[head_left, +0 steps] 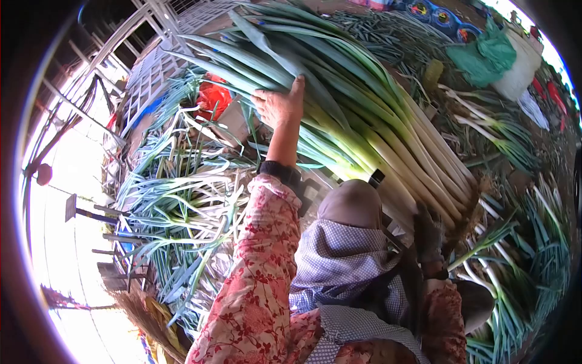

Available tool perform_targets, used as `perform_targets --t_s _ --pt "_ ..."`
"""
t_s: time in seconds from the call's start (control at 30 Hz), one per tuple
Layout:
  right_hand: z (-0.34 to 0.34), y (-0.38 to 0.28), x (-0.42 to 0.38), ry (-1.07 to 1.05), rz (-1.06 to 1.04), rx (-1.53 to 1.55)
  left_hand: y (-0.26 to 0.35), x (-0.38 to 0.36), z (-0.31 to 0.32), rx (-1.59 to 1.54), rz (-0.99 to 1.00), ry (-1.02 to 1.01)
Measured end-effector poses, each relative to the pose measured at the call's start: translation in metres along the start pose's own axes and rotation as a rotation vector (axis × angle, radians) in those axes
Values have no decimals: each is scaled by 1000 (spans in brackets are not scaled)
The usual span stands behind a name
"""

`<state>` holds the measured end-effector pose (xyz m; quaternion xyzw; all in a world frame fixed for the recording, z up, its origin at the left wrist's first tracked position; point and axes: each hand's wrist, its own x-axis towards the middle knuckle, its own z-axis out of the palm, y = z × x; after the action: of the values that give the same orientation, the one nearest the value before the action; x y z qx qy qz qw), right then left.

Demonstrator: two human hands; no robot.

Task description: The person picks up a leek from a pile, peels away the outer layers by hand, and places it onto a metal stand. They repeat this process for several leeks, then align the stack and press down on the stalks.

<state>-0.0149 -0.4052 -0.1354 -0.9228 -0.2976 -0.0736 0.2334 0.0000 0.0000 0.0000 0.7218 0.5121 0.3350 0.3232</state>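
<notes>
A large bundle of long leeks (pixel 364 121) lies in front of me, green leaves toward the upper left and white stalks with roots toward the lower right. My bare left hand (pixel 280 106) rests on the leaves at the bundle's near side, thumb spread from the fingers. My right hand (pixel 428 233), in a dark glove, is beside the white stalks near the root end; its fingers are in shadow and partly hidden, so its grip is unclear.
Loose green onions (pixel 188 206) are heaped on the left, and more leeks (pixel 539 242) lie at the right. A red bag (pixel 213 97) is behind the left heap. A green sack (pixel 485 56) lies at the upper right. White plastic lattice (pixel 151 76) stands at the upper left.
</notes>
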Motion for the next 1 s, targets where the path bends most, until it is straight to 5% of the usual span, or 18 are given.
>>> perform_targets --t_s 0.1,0.4,0.7,0.9,0.93,0.97,1.0 --pt "-1 -13 -13 -36 49 24 -31 33 19 -56 256 103" --pt "5 -13 4 -41 163 21 -23 45 56 -117 369 125" --pt "2 -6 2 -40 91 -42 -75 70 93 -494 218 -156" --pt "6 -4 1 84 48 10 -74 58 76 -477 221 25" --pt "9 -6 -1 84 47 28 -53 37 51 -417 219 -17" --pt "7 -3 -3 91 52 25 -58 35 58 -87 239 168" --pt "6 -2 -3 100 51 26 -45 17 52 -43 525 305"
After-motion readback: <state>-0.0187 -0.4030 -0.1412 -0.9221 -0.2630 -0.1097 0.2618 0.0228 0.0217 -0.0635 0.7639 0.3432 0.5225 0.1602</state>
